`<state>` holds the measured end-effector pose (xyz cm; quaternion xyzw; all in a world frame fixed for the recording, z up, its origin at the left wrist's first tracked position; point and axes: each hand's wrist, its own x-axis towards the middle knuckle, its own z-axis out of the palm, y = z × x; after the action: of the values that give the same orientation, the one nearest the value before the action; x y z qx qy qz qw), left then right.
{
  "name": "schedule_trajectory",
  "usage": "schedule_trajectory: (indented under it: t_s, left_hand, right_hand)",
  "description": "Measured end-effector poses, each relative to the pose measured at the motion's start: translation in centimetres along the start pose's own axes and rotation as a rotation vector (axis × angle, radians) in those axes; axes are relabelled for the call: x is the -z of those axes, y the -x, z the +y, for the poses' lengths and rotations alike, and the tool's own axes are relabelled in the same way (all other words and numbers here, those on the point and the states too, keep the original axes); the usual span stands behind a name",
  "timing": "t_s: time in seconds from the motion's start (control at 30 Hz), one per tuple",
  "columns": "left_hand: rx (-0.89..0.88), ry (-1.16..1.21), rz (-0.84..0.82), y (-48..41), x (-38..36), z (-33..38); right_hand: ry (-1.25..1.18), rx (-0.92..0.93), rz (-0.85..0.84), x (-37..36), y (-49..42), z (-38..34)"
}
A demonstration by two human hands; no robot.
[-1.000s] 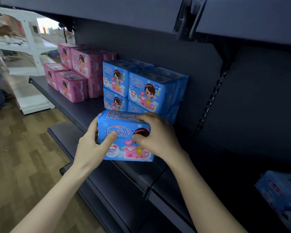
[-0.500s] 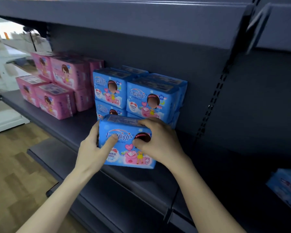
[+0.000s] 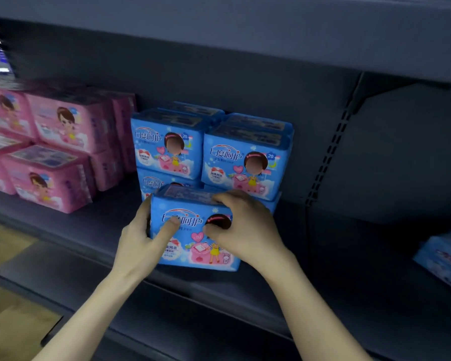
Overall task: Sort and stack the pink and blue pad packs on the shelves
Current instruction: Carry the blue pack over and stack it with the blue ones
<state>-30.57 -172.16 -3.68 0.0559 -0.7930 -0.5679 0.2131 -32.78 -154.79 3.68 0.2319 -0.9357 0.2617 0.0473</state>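
A blue pad pack [image 3: 193,246] stands upright on the dark shelf [image 3: 89,230], in front of a two-high stack of blue packs [image 3: 242,162]. My left hand [image 3: 143,238] grips its left side, thumb across the front. My right hand [image 3: 245,227] grips its upper right corner, fingers curled over the top and thumb on the front. To the left sit stacked pink pad packs [image 3: 63,152]. Another blue pack [image 3: 445,259] lies at the right edge, on the neighbouring shelf section.
An upper shelf [image 3: 245,35] overhangs the packs. A slotted upright [image 3: 328,152] divides the shelf bays. A lower shelf [image 3: 167,321] juts out beneath. Wooden floor [image 3: 8,321] shows at the lower left.
Both hands have pushed the blue pack further in toward the blue stack, and it now rests on the shelf. The camera view has shifted left and closer.
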Motion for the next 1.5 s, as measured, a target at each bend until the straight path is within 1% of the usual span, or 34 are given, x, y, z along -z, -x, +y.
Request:
schedule_trajectory:
  t_s: [0.3, 0.7, 1.0, 1.27, 1.5]
  left_hand:
    - [-0.024, 0.042, -0.126, -2.6, 2.0, -1.4]
    - [-0.048, 0.075, -0.220, -4.5, 4.6, -3.5]
    - [-0.069, 0.119, -0.205, -5.5, 5.8, -4.7]
    - [-0.058, 0.228, -0.203, -6.6, 6.1, -5.7]
    - [-0.067, 0.292, -0.215, -7.3, 6.0, -6.3]
  right_hand:
    - [0.004, -0.104, 0.056, -1.7, -1.1, -1.9]
    - [0.065, -0.140, 0.115, -4.3, -1.9, -4.7]
    - [0.106, -0.127, 0.146, -6.5, -3.1, -6.0]
    - [0.188, -0.102, 0.151, -7.1, -4.0, -6.6]
    - [0.213, -0.085, 0.164, -7.7, -4.5, -6.7]
